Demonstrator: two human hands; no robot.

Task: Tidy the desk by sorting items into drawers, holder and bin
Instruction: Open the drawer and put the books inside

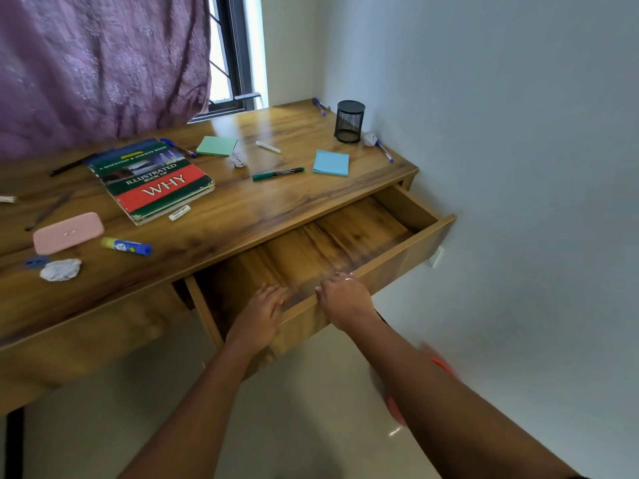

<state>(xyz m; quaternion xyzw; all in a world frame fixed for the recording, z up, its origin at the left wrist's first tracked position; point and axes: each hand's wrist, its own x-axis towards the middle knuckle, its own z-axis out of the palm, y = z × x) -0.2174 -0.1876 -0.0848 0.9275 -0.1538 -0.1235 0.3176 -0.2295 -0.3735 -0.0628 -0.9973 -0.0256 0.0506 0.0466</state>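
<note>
The right-hand drawer (408, 250) of the wooden desk (242, 216) stands pulled out and holds nothing. My left hand (261, 311) and my right hand (340, 299) both grip the top edge of its front panel, fingers curled over into the drawer. On the desk lie a book (152, 179), a green marker (278, 174), blue sticky notes (331, 163), green sticky notes (217, 146), a glue stick (126, 246), a pink case (68, 233) and crumpled paper balls (61, 269) (238, 158). A black mesh holder (350, 121) stands at the back right.
Pens lie near the holder (384, 151) and at the back edge (318, 106); another paper ball (370, 138) sits beside the holder. White chalk (268, 146) and a small white tube (179, 213) lie loose. A wall is close on the right, a purple curtain (96, 63) behind.
</note>
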